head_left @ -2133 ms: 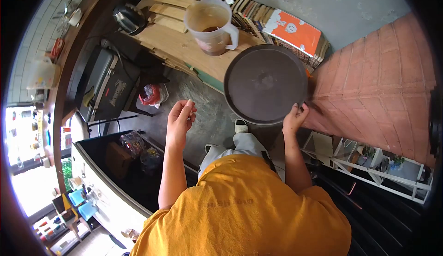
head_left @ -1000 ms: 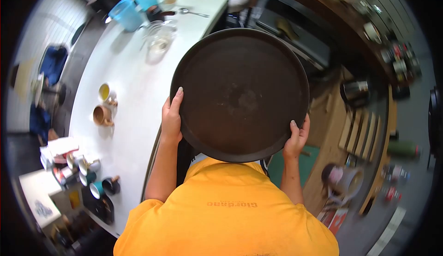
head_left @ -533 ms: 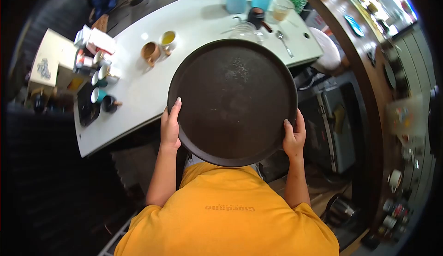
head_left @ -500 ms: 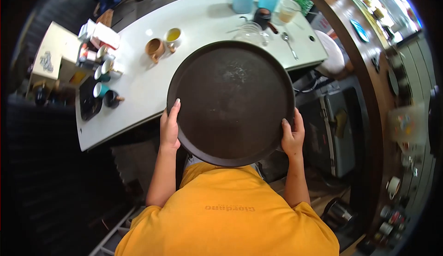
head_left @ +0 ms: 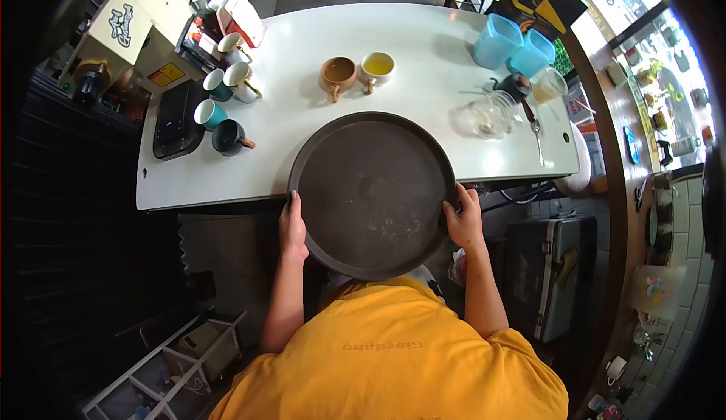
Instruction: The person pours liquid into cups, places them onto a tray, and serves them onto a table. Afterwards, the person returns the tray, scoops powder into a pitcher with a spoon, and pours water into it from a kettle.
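A round, dark brown serving tray (head_left: 370, 193) with a raised rim is held level in front of my body. Its far part overlaps the near edge of the white counter in my view; whether it touches the counter I cannot tell. My left hand (head_left: 293, 229) grips the left rim, thumb over the edge. On the opposite side my right hand (head_left: 464, 219) clasps the rim the same way. Pale smudges mark the tray's surface. Beyond it stand a brown cup (head_left: 338, 74) and a cup of yellow liquid (head_left: 377, 66).
The white counter (head_left: 302, 34) carries several mugs, including a black mug (head_left: 227, 138), beside a black tray (head_left: 178, 121) at left. At right are two blue containers (head_left: 497, 42), glass dishes (head_left: 491, 115) and a spoon (head_left: 538, 140). A grey case (head_left: 556, 269) stands on the floor.
The counter and its cups have shifted right in my view. Pale smudges that were near the tray's far side now lie nearer my body. Both hands still hold the rim.
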A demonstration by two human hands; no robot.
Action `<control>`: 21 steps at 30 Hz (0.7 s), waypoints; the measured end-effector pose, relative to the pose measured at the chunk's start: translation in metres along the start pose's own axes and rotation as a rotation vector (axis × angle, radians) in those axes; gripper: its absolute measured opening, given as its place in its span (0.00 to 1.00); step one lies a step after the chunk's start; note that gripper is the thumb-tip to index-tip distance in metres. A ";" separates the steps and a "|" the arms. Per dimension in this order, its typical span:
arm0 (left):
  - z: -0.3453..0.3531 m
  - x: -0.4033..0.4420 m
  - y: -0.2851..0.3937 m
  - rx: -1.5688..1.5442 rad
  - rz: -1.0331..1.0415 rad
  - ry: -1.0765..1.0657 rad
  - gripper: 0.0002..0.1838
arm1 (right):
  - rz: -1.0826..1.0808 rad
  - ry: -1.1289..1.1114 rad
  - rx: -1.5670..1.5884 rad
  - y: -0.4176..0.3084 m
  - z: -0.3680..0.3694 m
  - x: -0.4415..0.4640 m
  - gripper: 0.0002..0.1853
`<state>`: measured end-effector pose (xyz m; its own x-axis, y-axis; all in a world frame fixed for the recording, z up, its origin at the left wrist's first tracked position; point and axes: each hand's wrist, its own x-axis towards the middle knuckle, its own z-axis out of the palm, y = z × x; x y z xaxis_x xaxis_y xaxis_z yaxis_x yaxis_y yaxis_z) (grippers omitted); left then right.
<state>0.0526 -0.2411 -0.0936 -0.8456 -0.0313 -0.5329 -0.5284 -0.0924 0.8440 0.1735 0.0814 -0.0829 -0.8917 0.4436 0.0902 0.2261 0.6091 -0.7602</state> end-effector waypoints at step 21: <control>0.023 0.022 0.003 -0.006 0.143 0.051 0.33 | 0.101 -0.138 -0.218 0.001 0.018 0.065 0.29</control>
<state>0.0308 -0.2194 -0.1015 -0.9071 -0.0952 -0.4100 -0.4025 -0.0894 0.9111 0.1086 0.0985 -0.0893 -0.9021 0.4243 -0.0788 0.3820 0.7001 -0.6032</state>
